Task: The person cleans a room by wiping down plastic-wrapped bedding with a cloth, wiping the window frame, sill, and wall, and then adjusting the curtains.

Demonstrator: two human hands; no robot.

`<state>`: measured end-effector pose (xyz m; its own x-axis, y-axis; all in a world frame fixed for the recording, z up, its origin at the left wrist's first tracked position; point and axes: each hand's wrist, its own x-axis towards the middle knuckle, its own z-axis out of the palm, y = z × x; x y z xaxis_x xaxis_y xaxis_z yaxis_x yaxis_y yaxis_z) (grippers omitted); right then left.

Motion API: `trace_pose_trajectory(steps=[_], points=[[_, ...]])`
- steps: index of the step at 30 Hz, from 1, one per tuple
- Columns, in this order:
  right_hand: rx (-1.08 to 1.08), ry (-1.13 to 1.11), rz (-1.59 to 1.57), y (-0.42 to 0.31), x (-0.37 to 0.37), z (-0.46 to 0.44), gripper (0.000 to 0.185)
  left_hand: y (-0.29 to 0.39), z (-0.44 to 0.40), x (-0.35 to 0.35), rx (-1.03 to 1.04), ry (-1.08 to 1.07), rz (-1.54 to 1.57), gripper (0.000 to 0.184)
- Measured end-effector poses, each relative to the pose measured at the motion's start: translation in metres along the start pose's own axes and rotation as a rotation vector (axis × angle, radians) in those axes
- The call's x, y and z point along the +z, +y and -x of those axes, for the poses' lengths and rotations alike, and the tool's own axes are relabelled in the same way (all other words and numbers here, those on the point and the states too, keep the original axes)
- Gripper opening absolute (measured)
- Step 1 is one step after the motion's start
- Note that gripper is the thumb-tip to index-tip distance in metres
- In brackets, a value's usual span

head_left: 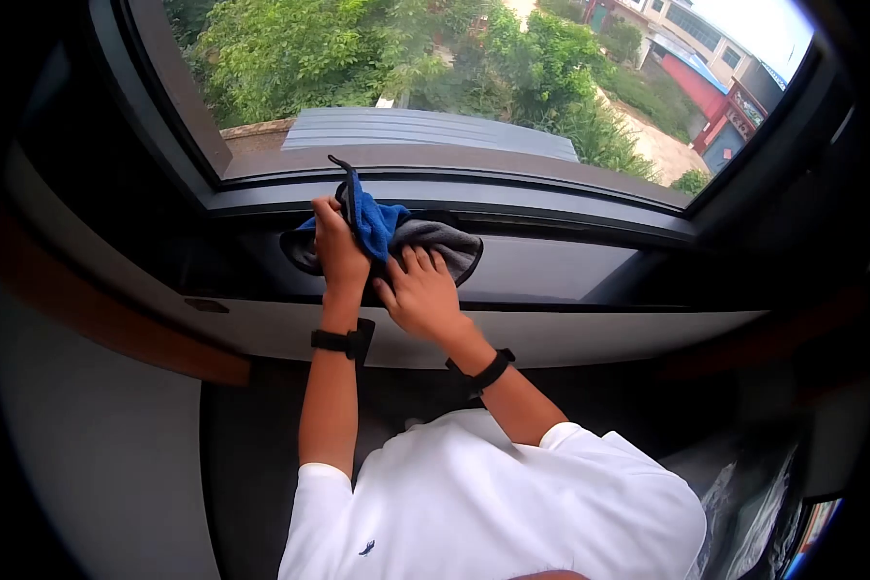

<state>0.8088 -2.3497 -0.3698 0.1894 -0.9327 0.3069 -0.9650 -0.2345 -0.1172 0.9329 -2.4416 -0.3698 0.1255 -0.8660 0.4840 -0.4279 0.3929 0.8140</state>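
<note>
A blue and grey cleaning cloth (372, 217) with dark edging is bunched up on the ledge below the window. My left hand (338, 249) is closed around its left part, the thumb side up, and a blue fold with a dark loop stands up beside the fist. My right hand (421, 292) has its back toward me, with bent fingers on the grey side of the cloth; the fingertips are partly sunk in the folds. Both hands are close together, nearly touching at the wrist side of the left one. Each wrist wears a black band.
A dark, glossy window ledge (541, 269) runs across under the window frame (551, 205). Beyond the glass are trees, a grey corrugated roof and buildings. Brown wooden trim (116, 314) lies at the left, and clear plastic wrapping (754, 512) at the lower right.
</note>
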Motion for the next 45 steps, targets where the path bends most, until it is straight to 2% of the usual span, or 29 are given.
trace_pose_trajectory(steps=[2,3,4,6,7,8,9,10,12,14,15,16,18,20,25,28,31,35,40,42,44,45], points=[[0.011,-0.063,-0.01,0.004,0.005,0.0,0.049,-0.002,0.0,0.011,0.116,-0.014,0.119,0.049],[-0.013,-0.011,0.023,0.007,0.012,-0.001,0.047,0.009,0.005,0.013,-0.03,-0.128,0.297,0.045],[-0.011,-0.007,0.035,0.011,0.016,-0.001,0.047,0.002,0.001,0.021,-0.025,-0.127,0.308,0.045],[-0.021,-0.073,-0.017,0.01,0.015,-0.004,0.045,-0.015,-0.006,0.029,0.128,-0.355,0.049,0.049],[-0.023,-0.105,-0.033,0.01,0.007,-0.005,0.043,-0.015,-0.005,0.039,0.173,-0.31,-0.114,0.061],[-0.025,-0.106,-0.028,0.014,0.001,-0.004,0.043,-0.015,-0.003,0.046,0.172,-0.308,-0.11,0.061],[-0.044,-0.075,-0.048,0.015,-0.005,0.005,0.043,-0.006,0.001,0.046,0.192,-0.386,-0.266,0.065],[-0.064,-0.045,-0.067,0.019,-0.012,0.014,0.043,0.005,0.006,0.05,0.213,-0.465,-0.422,0.07],[-0.05,-0.068,-0.109,0.038,-0.03,0.03,0.045,0.034,0.005,0.065,0.236,-0.496,-0.434,0.071],[-0.093,-0.01,-0.082,0.066,-0.048,0.037,0.049,0.073,-0.007,0.085,0.225,-0.649,-0.441,0.077],[-0.077,-0.066,-0.082,0.076,-0.057,0.04,0.052,0.084,-0.009,0.095,0.24,-0.674,-0.475,0.085],[-0.065,-0.072,-0.098,0.084,-0.065,0.045,0.052,0.089,-0.008,0.102,0.236,-0.692,-0.485,0.085],[-0.043,-0.089,-0.08,0.095,-0.077,0.051,0.054,0.097,-0.008,0.11,0.376,-0.775,-0.358,0.089],[-0.016,-0.078,-0.103,0.117,-0.094,0.058,0.058,0.118,-0.015,0.124,0.362,-0.832,-0.355,0.091],[0.054,-0.087,-0.095,0.263,-0.189,0.13,0.065,0.26,0.005,0.239,0.471,-1.1,-0.317,0.099],[0.086,-0.055,-0.082,0.274,-0.202,0.136,0.065,0.281,-0.008,0.256,0.54,-1.244,-0.309,0.107],[0.202,0.009,-0.003,0.252,-0.194,0.127,0.06,0.28,-0.031,0.243,0.466,-1.516,-0.294,0.115],[0.267,0.086,0.075,0.249,-0.184,0.12,0.052,0.281,-0.028,0.263,0.542,-1.503,-0.263,0.115],[0.43,0.136,0.187,0.298,-0.201,0.142,0.053,0.321,-0.004,0.338,0.665,-1.484,-0.108,0.116],[0.466,0.166,0.275,0.32,-0.21,0.155,0.053,0.34,0.007,0.362,0.602,-1.516,0.055,0.116],[0.681,0.165,0.308,0.326,-0.2,0.172,0.055,0.326,0.032,0.365,0.565,-1.538,0.144,0.116],[0.679,0.172,0.325,0.332,-0.2,0.178,0.055,0.323,0.041,0.365,0.542,-1.585,0.239,0.114]])
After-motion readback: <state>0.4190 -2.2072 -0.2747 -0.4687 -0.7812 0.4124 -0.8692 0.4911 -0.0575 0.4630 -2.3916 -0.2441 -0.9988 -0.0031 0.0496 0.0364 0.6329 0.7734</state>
